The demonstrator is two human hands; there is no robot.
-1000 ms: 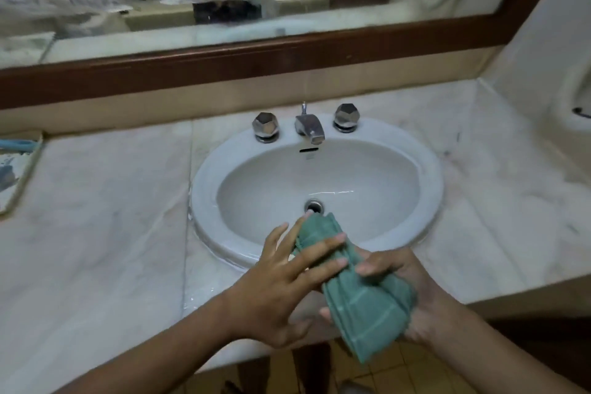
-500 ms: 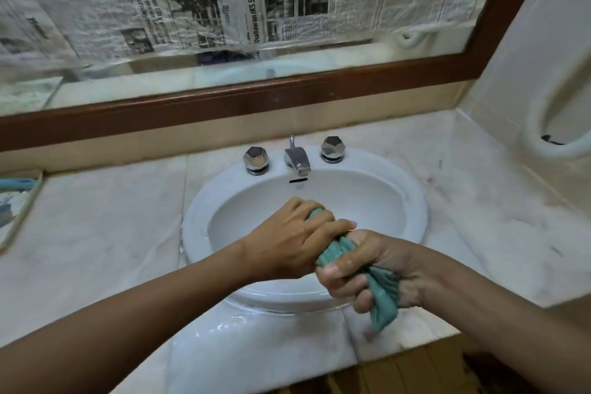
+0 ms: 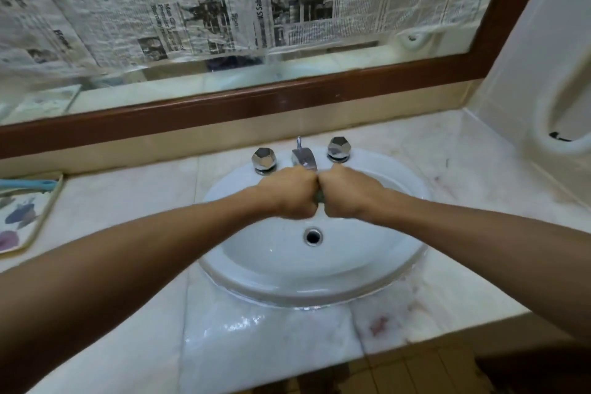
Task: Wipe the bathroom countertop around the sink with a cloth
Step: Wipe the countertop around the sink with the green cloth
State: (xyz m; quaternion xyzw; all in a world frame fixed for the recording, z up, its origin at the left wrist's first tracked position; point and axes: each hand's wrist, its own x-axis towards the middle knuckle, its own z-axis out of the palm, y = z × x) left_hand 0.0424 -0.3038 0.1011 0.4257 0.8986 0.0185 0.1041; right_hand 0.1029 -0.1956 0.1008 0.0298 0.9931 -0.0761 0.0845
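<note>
- Head view: the left hand (image 3: 289,193) and right hand (image 3: 347,192) are seen as fists, set knuckle to knuckle over the far half of the sink (image 3: 319,289), just on the near side of the faucet (image 3: 303,157).
- The cloth (image 3: 319,198) is shown only as a dark green sliver in the seam between the fists; the rest is hidden inside them. Both hands are judged to be clenched around it.
- Its long axis is judged to run left to right, from one fist straight into the other. The hidden ends cannot be checked.
- A wringing step is inferred, since the cloth is held above the basin, with the drain (image 3: 312,236) below and to the near side of the fists.
- The cloth is shared equally, so neither hand is nearer to it.
- The counter (image 3: 128,233) is found on every side of the sink: a broad stretch to the left, another to the right, a wet patch (image 3: 243,320) at the near edge, and a narrow band at the far side behind the left knob (image 3: 263,160) and right knob (image 3: 339,147).
- The left stretch lies nearer the left hand, and the right stretch nearer the right hand.
- For wiping, the cloth would need to be released by one fist, opened out, and carried over the rim onto the counter. The side to be taken first cannot be told.
- A tray (image 3: 28,217) is seen at the far left of the counter, well apart from the hands.
</note>
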